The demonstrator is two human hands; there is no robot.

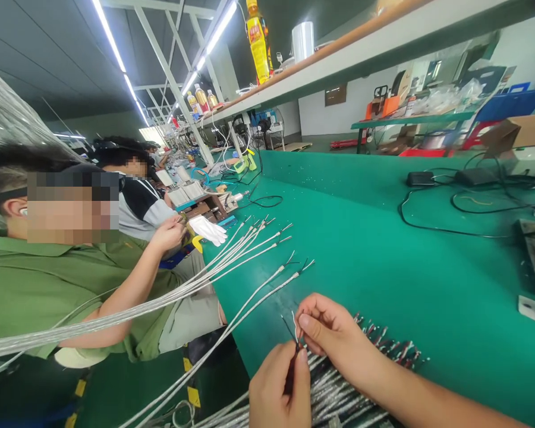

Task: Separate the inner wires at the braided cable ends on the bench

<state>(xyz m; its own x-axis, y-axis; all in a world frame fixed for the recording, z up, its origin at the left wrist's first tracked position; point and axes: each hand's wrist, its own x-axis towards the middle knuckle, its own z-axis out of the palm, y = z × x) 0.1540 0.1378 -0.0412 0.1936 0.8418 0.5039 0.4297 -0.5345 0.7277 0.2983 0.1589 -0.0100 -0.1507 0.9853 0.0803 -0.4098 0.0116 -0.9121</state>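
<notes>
Thumb and fingers of my left hand (279, 383) are closed around the end of a cable, whose thin black and white wires (294, 324) fan out above the grip. Just to its right, my right hand (325, 327) pinches at the same wires; the exact strand between its fingertips is partly hidden. Under both hands lies a thick bundle of silvery cables (327, 392), with dark, red and white wire tips (399, 348) at its far end. Two separate cables (267, 292) with split black and white ends stretch over the table to the left of my hands.
More white cables (214, 276) fan across the green table (361, 255). At left sits a co-worker in a green shirt (129, 285), hands raised near a white glove (208, 230). Black power cords (410, 220) lie at right. A shelf (339, 65) with a yellow bottle (258, 47) runs overhead.
</notes>
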